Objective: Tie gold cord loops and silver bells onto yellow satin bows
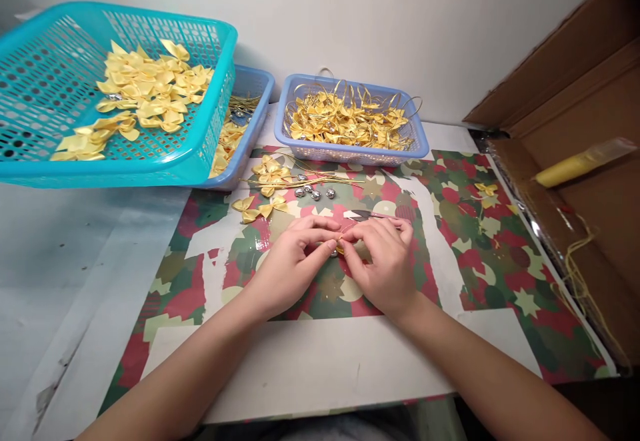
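Note:
My left hand [305, 254] and my right hand [380, 258] meet above the middle of the patterned sheet, each with thumb and forefinger pinched together. Between the fingertips is a thin gold cord [341, 236], mostly covered by the fingers. A silver bell [334, 252] shows just under the left thumb. Behind my right hand lies a pair of small snips [370, 214]. Past my left hand are loose yellow ribbon bows [260, 208], several silver bells [315, 194] and a bundle of straight gold cords [320, 180].
A turquoise basket [220, 94] of yellow bows rests at the left, over a blue basket [257, 118]. Another blue basket [350, 151] at the back holds corded bows. Cardboard [565, 108] borders the right side. One bow [486, 189] lies on the sheet's right.

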`<state>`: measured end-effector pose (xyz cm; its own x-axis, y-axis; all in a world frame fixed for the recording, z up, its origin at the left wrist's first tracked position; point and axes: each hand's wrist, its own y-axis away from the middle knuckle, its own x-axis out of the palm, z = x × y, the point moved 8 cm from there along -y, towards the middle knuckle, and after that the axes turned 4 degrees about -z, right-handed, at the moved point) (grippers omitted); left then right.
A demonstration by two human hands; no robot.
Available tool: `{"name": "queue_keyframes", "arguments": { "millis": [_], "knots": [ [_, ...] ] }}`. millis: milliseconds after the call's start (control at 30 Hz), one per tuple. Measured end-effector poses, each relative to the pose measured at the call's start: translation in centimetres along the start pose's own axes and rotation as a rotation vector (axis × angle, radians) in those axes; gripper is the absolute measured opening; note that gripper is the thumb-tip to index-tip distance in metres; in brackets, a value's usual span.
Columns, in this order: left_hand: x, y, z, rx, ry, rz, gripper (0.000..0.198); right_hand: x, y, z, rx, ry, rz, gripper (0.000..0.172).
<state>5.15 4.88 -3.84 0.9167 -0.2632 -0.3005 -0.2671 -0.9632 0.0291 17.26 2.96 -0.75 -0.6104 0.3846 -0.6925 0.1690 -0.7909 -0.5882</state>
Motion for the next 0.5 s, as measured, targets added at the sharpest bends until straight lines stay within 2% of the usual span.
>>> {"name": "queue_keyframes", "arguments": {
  "millis": [300, 500],
  "knots": [
    [0.12, 0.11, -0.05, -0.011, -0.004, -0.034, 0.022, -0.13, -0.06, 0.18, 0.021, 0.022, -0.023, 0.014],
    [0.12, 0.21, 0.0, 0.025, -0.068, -0.046, 0.023, 0.54, 0.12, 0.0, 0.043, 0.014, 0.04, 0.013]
  ]
}}
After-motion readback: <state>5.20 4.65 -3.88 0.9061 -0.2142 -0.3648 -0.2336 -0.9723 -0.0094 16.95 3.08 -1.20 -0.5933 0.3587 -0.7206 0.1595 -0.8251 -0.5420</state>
